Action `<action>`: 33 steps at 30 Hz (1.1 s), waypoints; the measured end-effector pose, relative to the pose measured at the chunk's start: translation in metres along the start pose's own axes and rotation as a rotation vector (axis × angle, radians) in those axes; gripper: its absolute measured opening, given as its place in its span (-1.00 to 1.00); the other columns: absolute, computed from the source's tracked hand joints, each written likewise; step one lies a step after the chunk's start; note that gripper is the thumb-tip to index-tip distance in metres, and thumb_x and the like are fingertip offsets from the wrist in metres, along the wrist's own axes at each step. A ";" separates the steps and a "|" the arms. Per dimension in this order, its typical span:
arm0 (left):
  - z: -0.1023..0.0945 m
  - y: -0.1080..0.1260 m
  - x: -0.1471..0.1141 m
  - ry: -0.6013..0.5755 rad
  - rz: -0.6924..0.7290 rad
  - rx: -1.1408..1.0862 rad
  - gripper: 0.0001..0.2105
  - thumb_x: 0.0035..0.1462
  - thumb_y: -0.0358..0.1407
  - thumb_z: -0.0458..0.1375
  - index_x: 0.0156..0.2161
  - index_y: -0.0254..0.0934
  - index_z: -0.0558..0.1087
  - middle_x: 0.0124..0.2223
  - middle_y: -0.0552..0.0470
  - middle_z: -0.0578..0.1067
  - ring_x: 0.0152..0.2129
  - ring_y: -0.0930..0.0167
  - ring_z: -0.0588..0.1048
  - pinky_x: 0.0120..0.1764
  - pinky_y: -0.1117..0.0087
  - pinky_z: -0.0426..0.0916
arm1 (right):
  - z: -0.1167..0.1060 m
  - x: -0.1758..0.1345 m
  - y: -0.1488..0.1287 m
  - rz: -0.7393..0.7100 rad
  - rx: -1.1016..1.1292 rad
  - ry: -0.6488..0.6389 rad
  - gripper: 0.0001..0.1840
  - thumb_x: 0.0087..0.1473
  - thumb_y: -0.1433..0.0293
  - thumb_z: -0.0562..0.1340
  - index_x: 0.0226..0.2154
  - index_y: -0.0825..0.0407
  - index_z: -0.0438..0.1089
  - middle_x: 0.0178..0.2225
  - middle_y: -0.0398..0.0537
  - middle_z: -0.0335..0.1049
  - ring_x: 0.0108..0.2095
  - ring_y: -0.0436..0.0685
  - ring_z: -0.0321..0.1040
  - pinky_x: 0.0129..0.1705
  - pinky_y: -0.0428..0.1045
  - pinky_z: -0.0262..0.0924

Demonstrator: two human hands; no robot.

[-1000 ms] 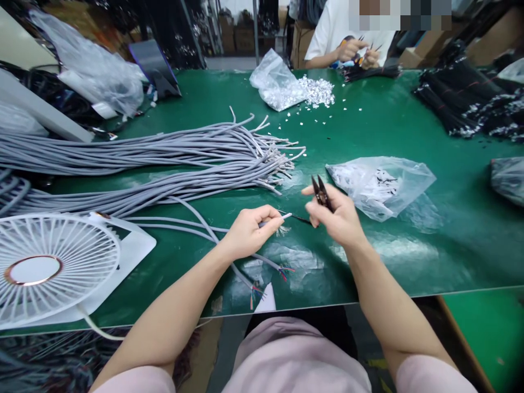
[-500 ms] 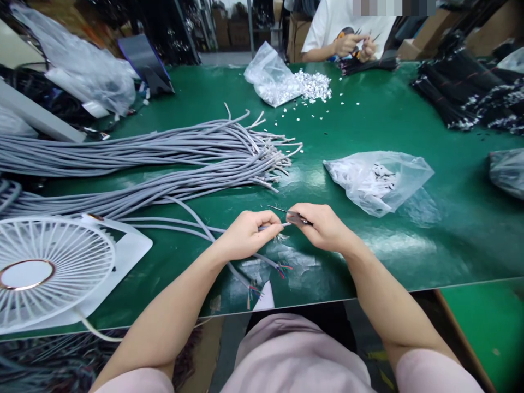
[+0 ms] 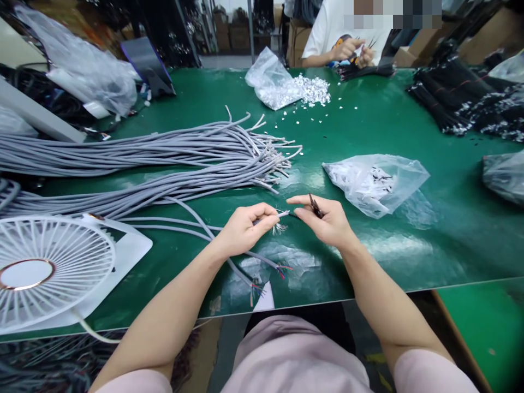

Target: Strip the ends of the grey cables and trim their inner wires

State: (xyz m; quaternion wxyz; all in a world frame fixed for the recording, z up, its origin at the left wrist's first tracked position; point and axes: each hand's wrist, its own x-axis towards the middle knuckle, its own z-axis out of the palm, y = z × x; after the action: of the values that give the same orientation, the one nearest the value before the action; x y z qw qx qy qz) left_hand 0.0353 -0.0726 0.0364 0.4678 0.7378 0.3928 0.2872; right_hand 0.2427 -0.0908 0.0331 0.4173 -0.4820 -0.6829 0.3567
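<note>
My left hand (image 3: 250,226) pinches a grey cable (image 3: 283,214) just behind its stripped end, which points right. Fine pale strands (image 3: 279,229) hang below those fingertips. Between the thumb and forefinger of my right hand (image 3: 323,218) sits a small dark tool (image 3: 315,206), pointing up; its exact kind is partly hidden. The right thumb and forefinger reach toward the cable tip, where a short dark piece shows. Below my hands lie two more grey cable ends (image 3: 266,259) with coloured wires fanned out.
Long bundles of grey cable (image 3: 196,153) stretch across the left of the green table (image 3: 204,87). A white fan (image 3: 53,267) stands at near left. Plastic bags of small parts (image 3: 376,183) lie right and at the back. Across the table a person's hands (image 3: 354,52) work over dark cables.
My right hand has opened slightly and shifted right, away from the cable. The dark tool has swung from pointing left to pointing up. My left hand keeps hold of the cable.
</note>
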 end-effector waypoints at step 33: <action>0.021 -0.017 0.002 -0.136 -0.072 0.207 -0.75 0.06 -0.20 0.15 -0.50 -0.37 0.44 -0.58 0.16 0.30 -0.59 0.57 0.19 -0.49 0.54 0.08 | 0.015 0.008 0.002 0.213 0.191 -0.150 -0.84 -0.09 0.39 0.24 -0.61 0.11 0.35 -0.69 -0.23 0.16 -0.65 -0.12 -0.01 -0.59 -0.13 -0.12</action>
State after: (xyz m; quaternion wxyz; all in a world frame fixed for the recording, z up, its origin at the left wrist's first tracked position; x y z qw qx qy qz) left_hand 0.0475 -0.0761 0.0122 0.4247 0.7855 0.4137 0.1774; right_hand 0.2283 -0.0844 0.0273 0.3688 -0.4817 -0.6202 0.4973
